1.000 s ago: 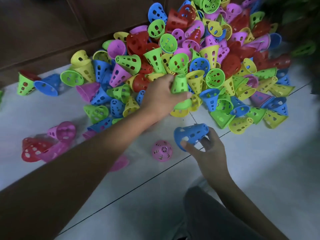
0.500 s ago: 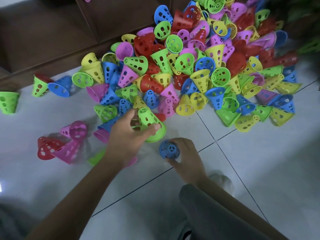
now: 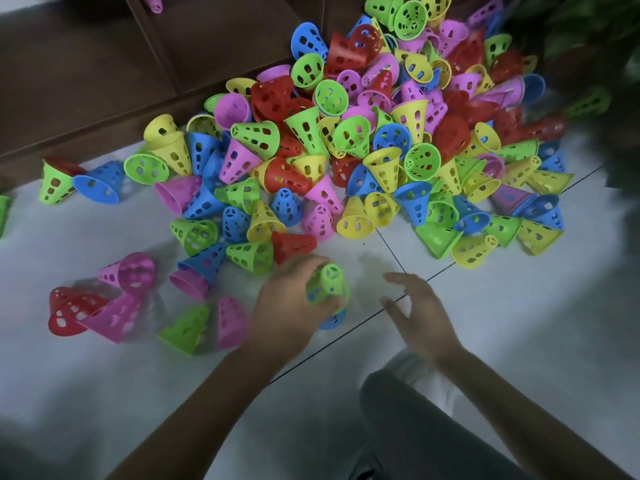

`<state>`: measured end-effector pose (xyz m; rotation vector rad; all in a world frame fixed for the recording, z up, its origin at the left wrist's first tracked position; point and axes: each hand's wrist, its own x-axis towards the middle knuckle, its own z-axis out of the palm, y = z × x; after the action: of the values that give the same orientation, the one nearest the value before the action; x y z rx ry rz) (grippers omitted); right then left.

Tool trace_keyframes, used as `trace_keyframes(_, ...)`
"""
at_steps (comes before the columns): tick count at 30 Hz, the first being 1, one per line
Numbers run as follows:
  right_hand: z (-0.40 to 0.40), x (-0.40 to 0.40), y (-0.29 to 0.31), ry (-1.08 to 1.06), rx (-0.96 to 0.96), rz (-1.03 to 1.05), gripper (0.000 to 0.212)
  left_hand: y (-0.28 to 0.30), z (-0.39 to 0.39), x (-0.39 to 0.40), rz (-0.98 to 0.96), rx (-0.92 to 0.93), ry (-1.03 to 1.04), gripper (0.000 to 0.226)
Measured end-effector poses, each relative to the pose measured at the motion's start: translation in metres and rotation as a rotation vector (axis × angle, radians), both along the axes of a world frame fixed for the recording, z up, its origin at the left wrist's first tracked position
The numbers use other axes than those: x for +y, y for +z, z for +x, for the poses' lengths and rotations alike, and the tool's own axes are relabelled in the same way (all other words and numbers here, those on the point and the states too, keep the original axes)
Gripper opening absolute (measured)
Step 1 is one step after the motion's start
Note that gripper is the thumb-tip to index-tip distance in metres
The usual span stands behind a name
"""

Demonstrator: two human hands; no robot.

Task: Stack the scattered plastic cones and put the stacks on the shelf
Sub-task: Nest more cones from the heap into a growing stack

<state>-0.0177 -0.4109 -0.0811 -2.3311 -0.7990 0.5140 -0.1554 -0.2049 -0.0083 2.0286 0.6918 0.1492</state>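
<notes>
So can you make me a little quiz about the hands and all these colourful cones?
1. True or false: the left hand grips a green cone.
2. What colour cone peeks out beneath that green one? A) red B) blue C) yellow
3. Fill in: the right hand is open and holds ____.

Key
1. True.
2. B: a blue cone shows just under it.
3. Nothing; its fingers are spread above the floor.
</notes>
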Motion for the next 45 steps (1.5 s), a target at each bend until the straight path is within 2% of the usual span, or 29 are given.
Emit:
trace_keyframes(6,0.065,0.021,0.018,-0.158,-0.149,0.129,0.031,-0.033,-0.007,-0.015,0.124,0.014,-0.118,0.045)
trace_keyframes(8,0.081,0.030,0.022,-0.202,-0.196,0.109,0.037,-0.044,-0.008,-0.015,0.166,0.024,-0.143,0.047)
trace_keyframes(11,0.102,0.041,0.022,-0.267,-0.193,-0.017,0.055,-0.056,-0.008,-0.016,0.244,0.025,-0.219,0.048)
trace_keyframes(15,0.125,0.055,0.018,-0.283,-0.255,-0.156,0.057,-0.065,-0.008,-0.013,0.280,0.083,-0.270,0.052)
trace_keyframes(20,0.133,0.077,0.013,-0.332,-0.285,-0.358,0.077,-0.059,-0.010,0.000,0.189,0.097,-0.372,0.079)
trace_keyframes(23,0.134,0.088,0.013,-0.396,-0.237,-0.384,0.084,-0.048,-0.014,0.016,0.224,0.022,-0.398,0.063)
trace_keyframes(25,0.135,0.092,0.013,-0.409,-0.240,-0.393,0.083,-0.044,-0.016,0.027,0.258,-0.037,-0.352,0.050)
trace_keyframes(30,0.139,0.095,0.012,-0.436,-0.240,-0.377,0.076,-0.048,0.006,0.057,0.412,-0.051,-0.207,0.027)
trace_keyframes(36,0.134,0.088,0.008,-0.448,-0.207,-0.287,0.061,-0.061,0.051,0.077,0.556,0.139,-0.257,0.030)
trace_keyframes(43,0.132,0.085,0.009,-0.462,-0.157,-0.212,0.057,-0.077,0.079,0.076,0.964,0.514,-0.519,0.069)
trace_keyframes(45,0.129,0.080,0.007,-0.468,-0.126,-0.171,0.057,-0.077,0.082,0.075,1.021,0.574,-0.535,0.068)
